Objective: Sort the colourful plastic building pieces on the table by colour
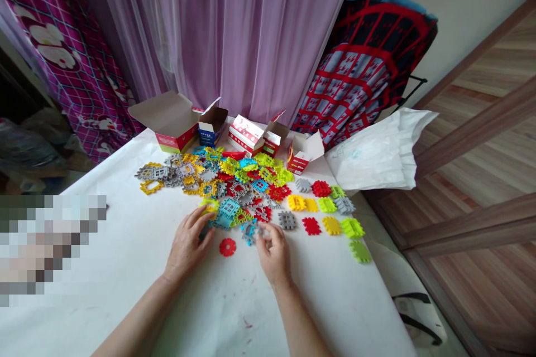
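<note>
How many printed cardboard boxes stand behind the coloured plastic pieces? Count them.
5: a large red-and-white box far left, a blue box beside it, a white-and-red box and a small red box mid-table, a red box at right. Some may be hidden.

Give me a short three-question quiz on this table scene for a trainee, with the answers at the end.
1. Multiple choice: What lies on the white table top between the left hand and the right hand?
A) A red flower-shaped plastic piece
B) A pair of scissors
C) A coffee mug

2. True or false: The open cardboard boxes stand behind the heap of plastic building pieces, at the table's far edge.

3. Short answer: Which hand's fingers are at the blue plastic piece?

Key: 1. A; 2. True; 3. The right hand.
</note>
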A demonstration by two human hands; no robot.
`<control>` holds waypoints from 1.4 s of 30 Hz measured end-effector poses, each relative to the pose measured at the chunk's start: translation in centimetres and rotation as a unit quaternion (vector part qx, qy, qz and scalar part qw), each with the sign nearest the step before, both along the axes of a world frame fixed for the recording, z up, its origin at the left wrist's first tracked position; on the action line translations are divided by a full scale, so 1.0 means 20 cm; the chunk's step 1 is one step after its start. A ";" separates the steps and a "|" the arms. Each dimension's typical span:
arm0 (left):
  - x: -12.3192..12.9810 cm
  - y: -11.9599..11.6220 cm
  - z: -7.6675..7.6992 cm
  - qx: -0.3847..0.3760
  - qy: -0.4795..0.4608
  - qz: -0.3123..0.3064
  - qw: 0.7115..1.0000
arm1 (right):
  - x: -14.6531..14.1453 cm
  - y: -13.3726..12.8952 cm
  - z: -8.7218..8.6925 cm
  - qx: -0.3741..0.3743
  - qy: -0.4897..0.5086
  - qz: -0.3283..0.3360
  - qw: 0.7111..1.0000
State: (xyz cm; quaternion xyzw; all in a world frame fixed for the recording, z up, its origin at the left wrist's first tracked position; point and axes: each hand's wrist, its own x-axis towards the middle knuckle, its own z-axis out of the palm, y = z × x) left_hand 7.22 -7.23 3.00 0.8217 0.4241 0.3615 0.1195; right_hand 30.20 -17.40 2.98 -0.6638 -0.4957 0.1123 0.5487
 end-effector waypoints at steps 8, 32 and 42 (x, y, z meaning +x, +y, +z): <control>0.00 -0.01 0.02 -0.024 0.011 -0.002 1.000 | 0.07 -0.03 0.06 -0.076 -0.114 0.081 0.987; 0.00 -0.01 0.04 -0.017 0.026 -0.011 0.999 | 0.05 -0.13 0.05 -0.101 -0.180 -0.066 0.976; 0.00 -0.01 0.03 -0.005 0.031 -0.013 0.999 | 0.30 -0.17 0.05 -0.062 -0.205 -0.220 0.952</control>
